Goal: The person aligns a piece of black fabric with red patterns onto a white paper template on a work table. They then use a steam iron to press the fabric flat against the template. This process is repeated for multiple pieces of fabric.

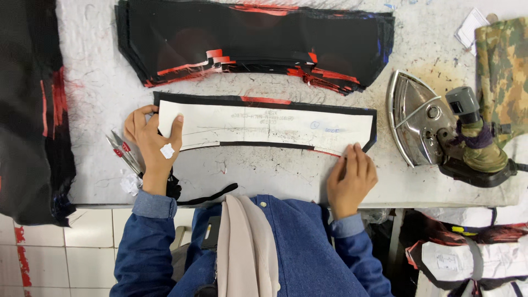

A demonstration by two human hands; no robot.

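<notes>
Paper pattern [264,127] on black fabric strip [264,101], bare table [264,170] below; left hand [149,140] pinches the pattern's end; right hand [352,176] flat, fingers together, pressing the strip's lower right edge.

The paper pattern [264,127] is off-white with faint pencil lines, and the fabric strip [264,101] under it is black with a red streak on its edge. Beyond the pattern, the fabric stack [253,41] is black with red-orange patches and blue flecks. Right of the pattern, the iron [421,118] is silvery steel, its handle wrapped in green-brown camouflage cloth. The counter [264,176] is dingy white, scribbled red. Left of the pattern, the clippers [124,151] are silver with red marks. Both sleeves are denim blue.
</notes>
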